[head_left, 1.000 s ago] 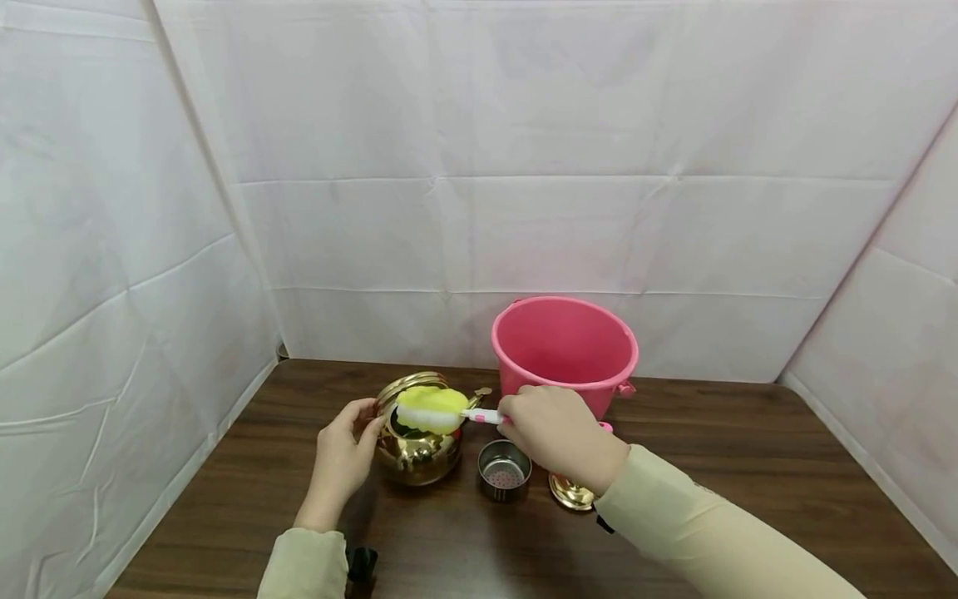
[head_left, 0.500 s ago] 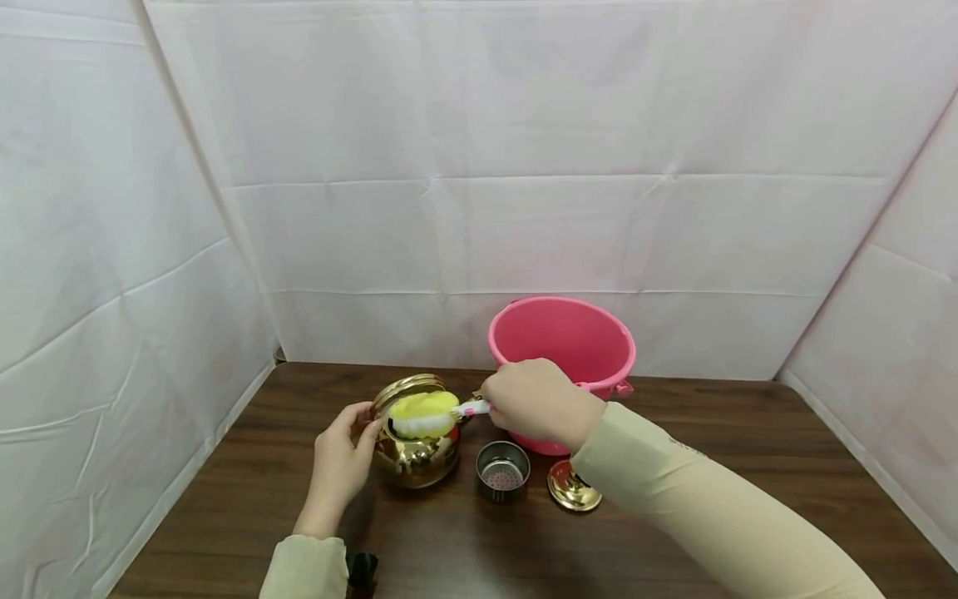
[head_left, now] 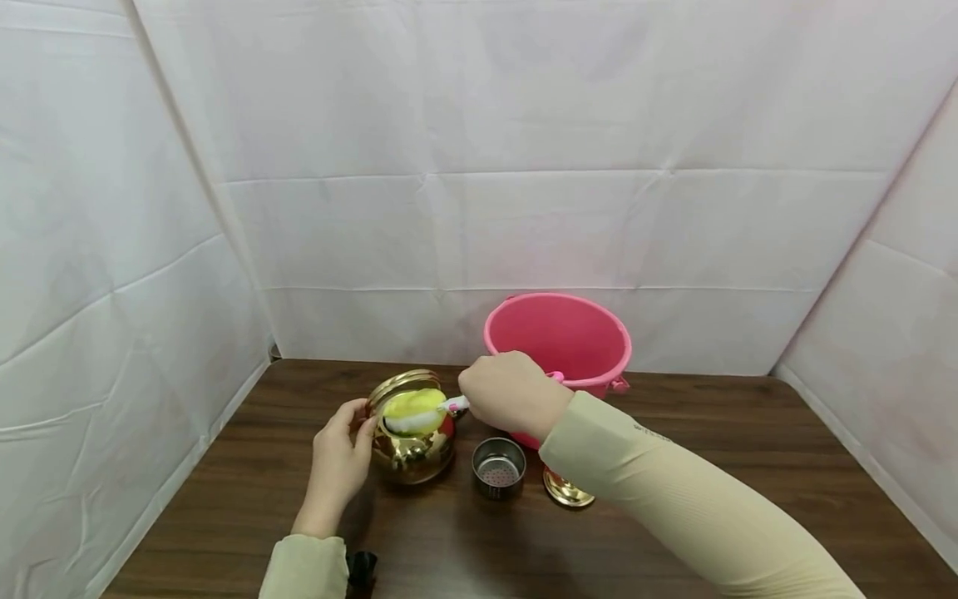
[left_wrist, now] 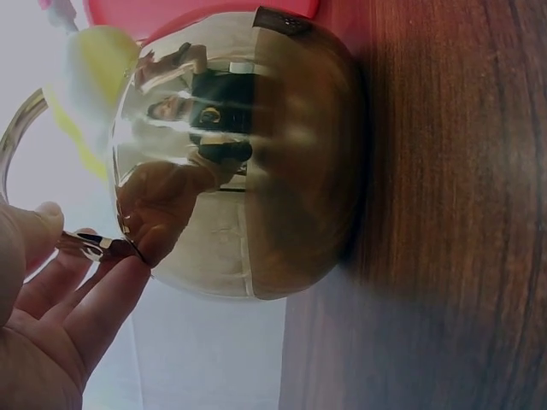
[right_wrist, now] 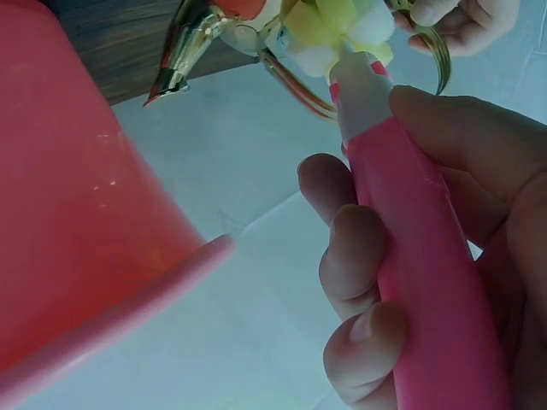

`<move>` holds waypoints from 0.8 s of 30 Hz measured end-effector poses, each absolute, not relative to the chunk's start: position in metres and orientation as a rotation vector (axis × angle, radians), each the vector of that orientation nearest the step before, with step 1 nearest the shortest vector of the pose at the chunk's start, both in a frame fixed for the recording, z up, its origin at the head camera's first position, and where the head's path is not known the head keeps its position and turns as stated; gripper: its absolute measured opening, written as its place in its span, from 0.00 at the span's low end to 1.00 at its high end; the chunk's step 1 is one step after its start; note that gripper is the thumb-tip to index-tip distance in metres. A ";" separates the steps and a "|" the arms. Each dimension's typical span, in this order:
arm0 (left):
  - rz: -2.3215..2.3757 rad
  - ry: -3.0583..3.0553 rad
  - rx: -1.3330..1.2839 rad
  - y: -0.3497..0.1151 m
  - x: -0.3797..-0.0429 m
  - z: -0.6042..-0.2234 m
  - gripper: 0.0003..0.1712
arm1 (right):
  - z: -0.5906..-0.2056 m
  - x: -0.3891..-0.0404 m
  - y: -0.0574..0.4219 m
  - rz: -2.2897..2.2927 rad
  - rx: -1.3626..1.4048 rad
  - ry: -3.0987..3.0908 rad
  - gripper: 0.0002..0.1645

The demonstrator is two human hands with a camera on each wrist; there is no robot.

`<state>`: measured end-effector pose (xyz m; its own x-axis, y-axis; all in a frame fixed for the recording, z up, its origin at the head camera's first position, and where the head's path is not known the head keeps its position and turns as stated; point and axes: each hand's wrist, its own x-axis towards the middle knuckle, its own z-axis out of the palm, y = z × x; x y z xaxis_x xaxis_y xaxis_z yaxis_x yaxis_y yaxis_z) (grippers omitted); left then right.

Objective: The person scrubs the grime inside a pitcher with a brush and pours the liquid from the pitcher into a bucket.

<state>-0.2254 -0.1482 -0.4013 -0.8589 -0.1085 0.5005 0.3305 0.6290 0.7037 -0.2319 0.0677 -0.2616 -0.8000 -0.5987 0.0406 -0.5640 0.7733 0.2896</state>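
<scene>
A shiny gold teapot point(head_left: 412, 460) stands on the table without its lid on, its hooped handle raised. My left hand point(head_left: 337, 462) pinches that handle at its base, thumb on one side and fingers on the other, as the left wrist view shows. My right hand point(head_left: 512, 395) grips a sponge brush by its pink-and-white grip point(right_wrist: 419, 256), fingers wrapped round it. The brush's yellow-and-white sponge head point(head_left: 414, 409) is at the teapot's mouth, under the hoop, with its lower part hidden. The teapot's spout point(right_wrist: 179, 51) points toward the bucket in the right wrist view.
A pink bucket point(head_left: 621, 333) stands behind my right forearm, which covers part of it. A small metal strainer cup point(head_left: 499, 468) sits right of the teapot. Further right lies a gold lid point(head_left: 567, 492), partly under the sleeve. White cloth walls point(head_left: 539, 233) border the wooden table.
My right hand has moved left and slightly up, bringing the sponge head lower into the teapot's mouth. The left hand keeps its hold on the handle.
</scene>
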 end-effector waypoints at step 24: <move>-1.002 -2.300 -0.228 -0.151 -0.230 -0.406 0.13 | -0.276 -0.248 0.038 -0.497 0.935 -2.802 0.11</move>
<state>-0.2305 -0.1512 -0.4059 -0.7978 -0.0822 0.5972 0.3812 0.6987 0.6054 -0.2479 0.0379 -0.2757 -0.7955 -0.6051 0.0332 -0.5567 0.7513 0.3544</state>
